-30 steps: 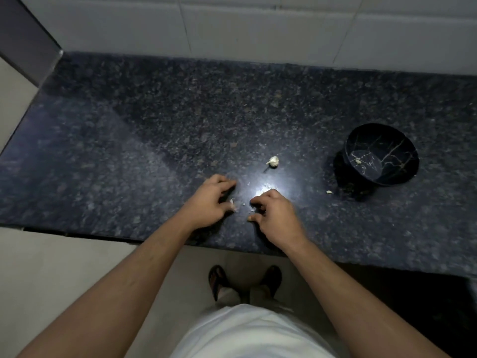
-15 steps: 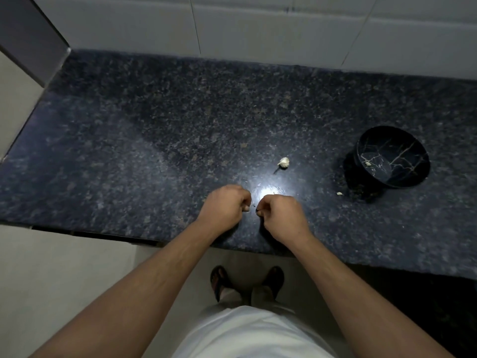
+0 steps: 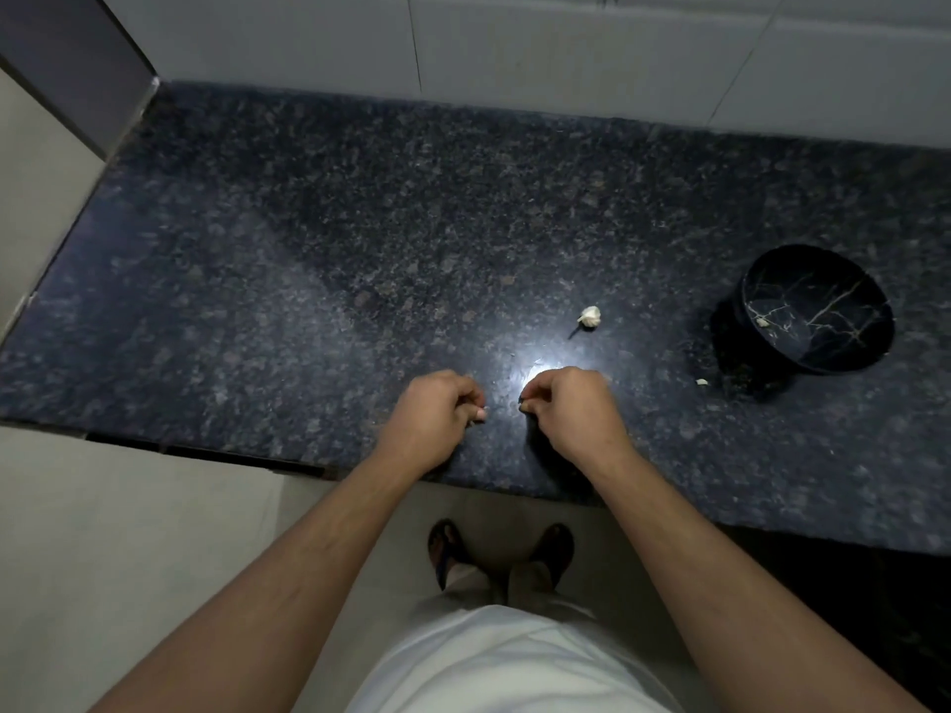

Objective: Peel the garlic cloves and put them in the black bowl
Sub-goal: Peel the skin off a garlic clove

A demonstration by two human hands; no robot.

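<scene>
Two bare hands over the near edge of a dark speckled stone counter (image 3: 360, 239), knuckles up, a small gap between them. Left hand (image 3: 429, 419): fingers curled inward, thumb tip showing at the inner side; whether it holds anything between the fingertips cannot be told from this angle. Right hand (image 3: 563, 414): fingers likewise curled under, fingertips turned toward the left hand; contents, if any, hidden by the knuckles. One bright glare patch on the stone just beyond the gap between the hands. One garlic piece (image 3: 590, 317), pale, papery skin on it, lying on the counter farther back and slightly right of the right hand, apart from both hands. One black bowl (image 3: 818, 313) with pale vein markings, standing on the right part of the counter, well apart from the hands, its opening tipped toward the camera. One small pale fragment (image 3: 762, 322) inside the bowl, at its left inner side; too small to tell whether it is a peeled clove. One pale scrap (image 3: 701, 382) on the counter just near-left of the bowl. White tiled wall (image 3: 566, 48) along the far edge of the counter. Light floor (image 3: 128, 532) below the near edge, with two feet in dark sandals (image 3: 447, 550) and a white garment (image 3: 514, 661) at the bottom of view.
</scene>
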